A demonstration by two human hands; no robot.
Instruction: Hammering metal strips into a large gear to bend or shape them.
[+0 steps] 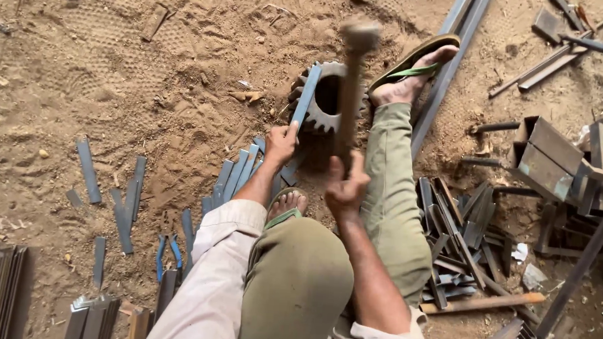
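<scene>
Right hand [345, 185] closed tight around the wooden handle of a hammer [352, 77], raised upright with its blurred head above the work. Left hand [281, 142] pinched shut on the lower end of a flat metal strip [305, 95], held slanting so that its upper part lies across the rim of a large toothed gear wheel [327, 96]. Gear wheel set flat on the sandy ground [149, 81], just beside the right foot in a green-strapped sandal [414, 66]; other sandalled foot [286, 206] tucked in close, below the left hand. Fanned beside the left forearm, a row of blue-grey cut strips [237, 177], with more scattered singly further left over the sand. To the right of the outstretched leg, a loose heap of dark offcuts [458, 237], then rusty box-section pieces [549, 160] beyond. Long steel bars [456, 41] running up past the right foot.
</scene>
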